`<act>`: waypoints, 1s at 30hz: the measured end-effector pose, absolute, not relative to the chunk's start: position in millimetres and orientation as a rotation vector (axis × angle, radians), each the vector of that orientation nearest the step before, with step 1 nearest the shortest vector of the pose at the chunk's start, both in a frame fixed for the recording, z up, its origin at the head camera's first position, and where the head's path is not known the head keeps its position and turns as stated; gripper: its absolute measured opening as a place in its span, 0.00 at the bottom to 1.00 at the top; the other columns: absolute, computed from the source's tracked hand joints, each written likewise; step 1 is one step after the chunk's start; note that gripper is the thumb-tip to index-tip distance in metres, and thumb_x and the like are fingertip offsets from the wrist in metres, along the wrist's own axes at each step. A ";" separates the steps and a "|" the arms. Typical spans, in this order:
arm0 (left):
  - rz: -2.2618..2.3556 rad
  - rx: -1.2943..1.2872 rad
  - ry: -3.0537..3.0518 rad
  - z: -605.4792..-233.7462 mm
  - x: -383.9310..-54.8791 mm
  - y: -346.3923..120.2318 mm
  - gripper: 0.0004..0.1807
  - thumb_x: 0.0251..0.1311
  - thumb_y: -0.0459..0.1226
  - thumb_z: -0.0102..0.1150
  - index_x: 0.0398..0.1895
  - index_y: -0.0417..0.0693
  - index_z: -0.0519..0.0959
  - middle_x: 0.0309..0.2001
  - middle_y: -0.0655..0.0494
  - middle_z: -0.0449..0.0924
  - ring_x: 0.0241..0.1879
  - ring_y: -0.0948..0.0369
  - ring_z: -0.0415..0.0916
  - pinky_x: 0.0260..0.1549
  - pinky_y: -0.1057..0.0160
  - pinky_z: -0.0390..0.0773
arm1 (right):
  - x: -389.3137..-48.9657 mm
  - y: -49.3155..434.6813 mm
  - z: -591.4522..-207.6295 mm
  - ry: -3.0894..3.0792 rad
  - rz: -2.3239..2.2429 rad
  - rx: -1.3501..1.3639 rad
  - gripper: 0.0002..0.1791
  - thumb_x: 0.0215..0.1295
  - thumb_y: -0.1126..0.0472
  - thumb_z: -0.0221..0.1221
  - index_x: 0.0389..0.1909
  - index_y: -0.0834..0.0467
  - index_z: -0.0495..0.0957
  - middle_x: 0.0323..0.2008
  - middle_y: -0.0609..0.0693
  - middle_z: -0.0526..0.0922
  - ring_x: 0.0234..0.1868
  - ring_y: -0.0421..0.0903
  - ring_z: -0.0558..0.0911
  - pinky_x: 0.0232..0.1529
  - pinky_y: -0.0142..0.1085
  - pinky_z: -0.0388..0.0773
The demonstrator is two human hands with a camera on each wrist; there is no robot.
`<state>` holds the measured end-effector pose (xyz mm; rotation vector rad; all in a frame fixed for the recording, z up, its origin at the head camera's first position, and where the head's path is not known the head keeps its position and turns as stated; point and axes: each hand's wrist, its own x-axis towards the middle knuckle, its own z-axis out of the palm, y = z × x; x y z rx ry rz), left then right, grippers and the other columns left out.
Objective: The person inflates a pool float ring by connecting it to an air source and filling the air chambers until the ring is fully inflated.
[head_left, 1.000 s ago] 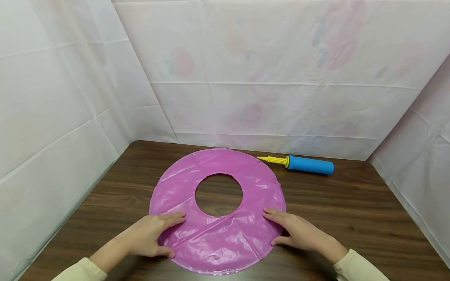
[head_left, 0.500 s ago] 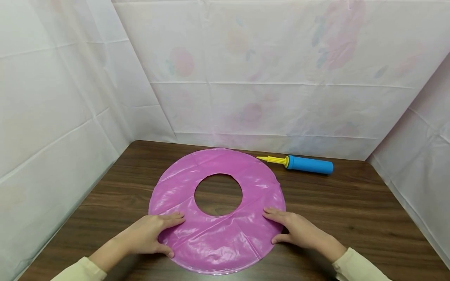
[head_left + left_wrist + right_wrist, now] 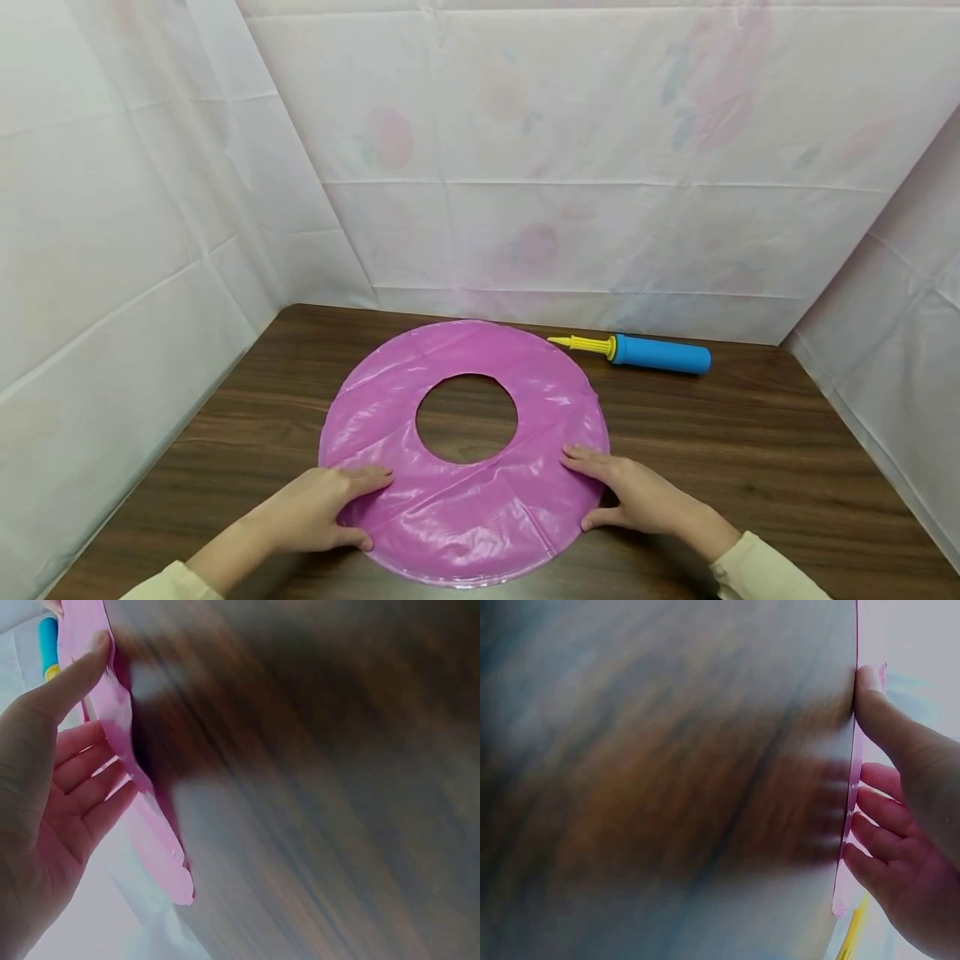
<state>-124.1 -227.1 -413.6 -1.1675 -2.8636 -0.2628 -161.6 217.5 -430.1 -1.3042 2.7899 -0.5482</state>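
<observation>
Ring (image 3: 472, 533) touches left hand (image 3: 321, 508), palm (image 3: 61, 838) visible only from left wrist

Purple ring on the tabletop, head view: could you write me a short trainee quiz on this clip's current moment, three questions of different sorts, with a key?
1. True or false: the left hand and the right hand both touch the purple ring.
2. Multiple choice: what shows through the middle of the purple ring?
A) patterned cloth
B) the wooden tabletop
C) a yellow sleeve
3. Short answer: what colour is the nozzle of the pump?

Key:
1. True; each hand has fingers on it.
2. B.
3. Yellow; the body is blue.
</observation>
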 end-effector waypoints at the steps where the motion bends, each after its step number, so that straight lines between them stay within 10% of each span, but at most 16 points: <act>1: -0.265 -1.186 -2.849 -413.3 -123.1 -226.4 0.34 0.49 0.57 0.67 0.57 0.51 0.78 0.57 0.55 0.81 0.55 0.56 0.80 0.49 0.53 0.80 | -161.1 217.5 -429.8 2.788 -0.547 -1.299 0.39 0.56 0.39 0.61 0.66 0.56 0.69 0.67 0.56 0.71 0.66 0.56 0.72 0.60 0.48 0.74; 12: -0.271 -1.254 -2.734 -416.6 -124.8 -223.0 0.34 0.47 0.64 0.60 0.50 0.51 0.83 0.50 0.52 0.85 0.48 0.57 0.84 0.45 0.56 0.82 | -157.6 213.9 -425.0 2.772 -0.510 -1.212 0.38 0.57 0.42 0.62 0.65 0.57 0.70 0.67 0.55 0.71 0.67 0.54 0.72 0.60 0.46 0.75; 22: -0.413 -1.317 -2.670 -415.5 -136.6 -229.1 0.13 0.58 0.45 0.63 0.44 0.53 0.86 0.40 0.59 0.88 0.41 0.67 0.85 0.37 0.67 0.82 | -165.4 213.9 -423.0 2.827 -0.439 -1.312 0.25 0.61 0.63 0.62 0.61 0.52 0.75 0.61 0.53 0.77 0.60 0.50 0.79 0.51 0.42 0.81; 30: -1.014 -1.171 -2.785 -416.4 -147.3 -235.3 0.08 0.64 0.39 0.57 0.29 0.53 0.84 0.21 0.63 0.80 0.22 0.82 0.60 0.21 0.78 0.68 | -171.5 217.0 -419.5 2.781 -0.405 -1.385 0.26 0.60 0.65 0.63 0.60 0.52 0.76 0.60 0.53 0.79 0.58 0.50 0.80 0.52 0.43 0.80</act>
